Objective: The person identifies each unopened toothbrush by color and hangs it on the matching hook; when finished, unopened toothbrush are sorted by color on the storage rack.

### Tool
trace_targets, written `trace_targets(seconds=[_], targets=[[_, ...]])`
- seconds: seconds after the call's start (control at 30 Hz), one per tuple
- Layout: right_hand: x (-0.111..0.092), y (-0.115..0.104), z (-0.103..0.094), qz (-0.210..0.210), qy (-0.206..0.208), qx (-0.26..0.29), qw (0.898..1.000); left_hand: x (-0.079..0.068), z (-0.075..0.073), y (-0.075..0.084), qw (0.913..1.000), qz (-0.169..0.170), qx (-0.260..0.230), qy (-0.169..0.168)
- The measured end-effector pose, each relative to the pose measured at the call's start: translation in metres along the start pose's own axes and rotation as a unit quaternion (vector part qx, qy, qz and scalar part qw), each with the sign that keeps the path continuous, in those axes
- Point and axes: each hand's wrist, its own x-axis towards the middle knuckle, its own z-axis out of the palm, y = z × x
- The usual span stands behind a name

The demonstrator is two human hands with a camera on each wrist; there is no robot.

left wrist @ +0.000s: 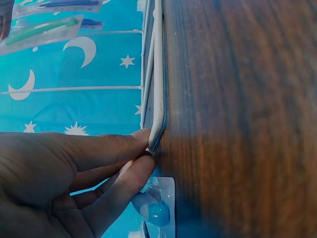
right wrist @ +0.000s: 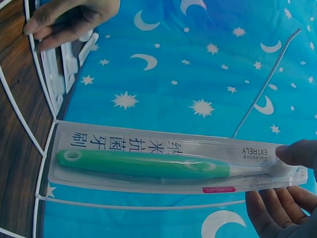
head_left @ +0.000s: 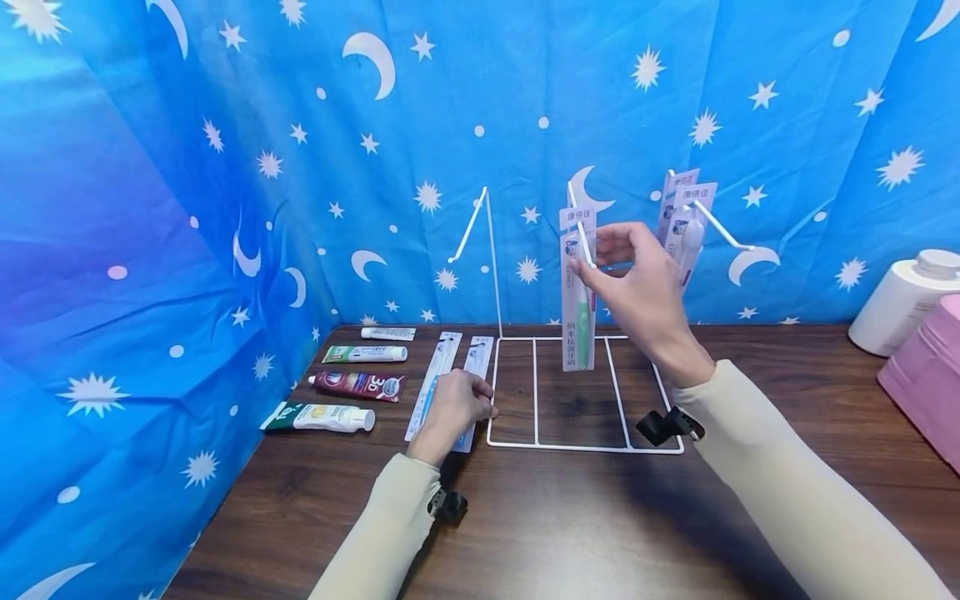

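Observation:
A packaged toothbrush with a green handle (head_left: 582, 333) hangs upright at the middle prong of a white wire rack (head_left: 585, 448). My right hand (head_left: 639, 279) pinches this pack near its top, thumb on the front and fingers behind, as the right wrist view shows. Low on the left, my left hand (head_left: 456, 404) pinches the rack's base wire (left wrist: 157, 106) between thumb and forefinger. Under and beside that hand lie two toothbrush packs, one with a blue handle (head_left: 432, 387) and another (head_left: 477, 360) nearer the rack. More toothbrush packs (head_left: 694, 225) hang from the right prong.
Several toothpaste tubes (head_left: 360, 384) lie in a column at the table's left. The rack's left prong (head_left: 468, 225) carries nothing. A white bottle (head_left: 903, 304) and a pink container (head_left: 926, 375) stand at the right. Behind everything hangs a blue curtain (head_left: 450, 100).

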Motion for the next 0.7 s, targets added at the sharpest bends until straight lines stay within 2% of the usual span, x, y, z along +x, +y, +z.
trace_targets(seconds=[0.4, 0.7], targets=[[0.016, 0.013, 0.011, 0.014, 0.017, -0.014, 1.0, -0.001, 0.001, -0.001, 0.9998, 0.018, -0.002, 0.007], [0.021, 0.017, 0.013, 0.024, 0.012, -0.015, 1.0, -0.001, 0.001, -0.002, 0.9999, 0.013, -0.003, 0.007]])
